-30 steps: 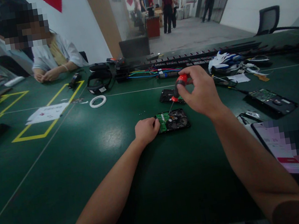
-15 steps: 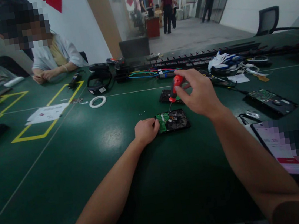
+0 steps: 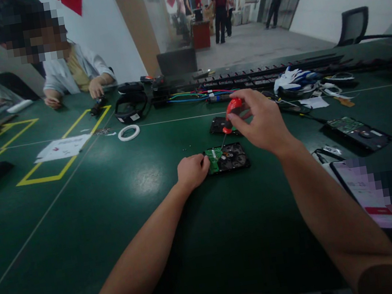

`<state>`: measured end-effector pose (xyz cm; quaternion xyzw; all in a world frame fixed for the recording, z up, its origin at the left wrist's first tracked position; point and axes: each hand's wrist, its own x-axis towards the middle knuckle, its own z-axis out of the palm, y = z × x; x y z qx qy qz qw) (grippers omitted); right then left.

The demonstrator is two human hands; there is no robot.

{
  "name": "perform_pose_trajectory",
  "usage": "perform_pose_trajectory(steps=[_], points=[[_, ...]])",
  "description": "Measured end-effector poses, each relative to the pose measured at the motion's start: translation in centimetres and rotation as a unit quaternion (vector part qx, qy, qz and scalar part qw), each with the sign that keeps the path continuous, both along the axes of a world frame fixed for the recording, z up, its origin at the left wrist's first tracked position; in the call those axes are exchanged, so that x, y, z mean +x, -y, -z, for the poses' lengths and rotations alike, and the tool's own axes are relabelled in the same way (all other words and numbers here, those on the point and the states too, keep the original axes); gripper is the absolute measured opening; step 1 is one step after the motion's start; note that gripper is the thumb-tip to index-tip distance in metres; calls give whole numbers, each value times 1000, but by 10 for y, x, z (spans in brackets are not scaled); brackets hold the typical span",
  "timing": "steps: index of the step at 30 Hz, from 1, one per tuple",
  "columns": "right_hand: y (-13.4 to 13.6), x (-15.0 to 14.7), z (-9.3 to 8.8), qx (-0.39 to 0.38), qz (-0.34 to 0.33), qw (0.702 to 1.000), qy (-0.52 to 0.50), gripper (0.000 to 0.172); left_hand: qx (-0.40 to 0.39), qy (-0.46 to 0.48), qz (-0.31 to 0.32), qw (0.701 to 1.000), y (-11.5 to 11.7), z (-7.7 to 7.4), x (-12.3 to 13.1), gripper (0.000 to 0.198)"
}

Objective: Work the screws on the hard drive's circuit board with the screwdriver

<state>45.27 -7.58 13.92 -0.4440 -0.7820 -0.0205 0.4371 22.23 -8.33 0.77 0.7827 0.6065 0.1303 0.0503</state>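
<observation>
1. Green board (image 3: 215,158) and dark casing faced me on the hard drive (image 3: 236,159), which lay flat on the surface (image 3: 124,211) straight ahead, between my two hands.
2. My left hand (image 3: 193,172) gripped the drive's left end with bent fingers. That seemed the right anchor to me: firm enough to stop the drive from turning, with the fingers well clear of the blade.
3. My right hand (image 3: 261,122) was closed around the red and black handle of a screwdriver (image 3: 234,106), with the wrist raised above the drive.
4. The shaft slanted down to the drive, its tip near the meeting of board and casing. Whether it sat in a screw was too small to tell.
5. Since the shaft leaned, I judged that standing it more upright would seat the tip squarely. Steady downward pressure and slow turns suited the work; a slip could have scratched the board.
6. Just beyond lay another hard drive (image 3: 217,125), partly behind my tool, and tiny pieces (image 3: 186,148) sat to its left. I thought it wise to leave those undisturbed.
</observation>
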Motion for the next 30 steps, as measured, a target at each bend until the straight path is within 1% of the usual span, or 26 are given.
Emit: perform_pose_trajectory(steps=[3,5,11,13,18,21,25,27,30], points=[[1,-1,0,8,30,999,16,34,2,1,-4,1000,-1,1,0,51],[1,-2,1,5,34,999,17,34,4,1,-4,1000,0,1,0,52],[-3,-2,6,-1,4,1000,15,45,3,5,-3,1000,1,-1,2,53],[-3,-2,7,1,8,1000,20,46,2,7,-2,1000,1,-1,2,52],[0,-5,6,1,16,1000,26,39,3,10,4,1000,1,-2,1,51],[0,-7,7,-10,-1,1000,18,45,1,11,11,1000,1,-2,0,52],[-5,-6,12,-43,-24,999,-17,57,3,10,15,1000,1,-2,-1,53],[-8,-5,17,-63,-34,996,-57,56,5,10,16,1000,1,-1,0,53],[-11,-6,22,-110,-67,982,-138,48,5,8,15,1000,0,0,0,53]])
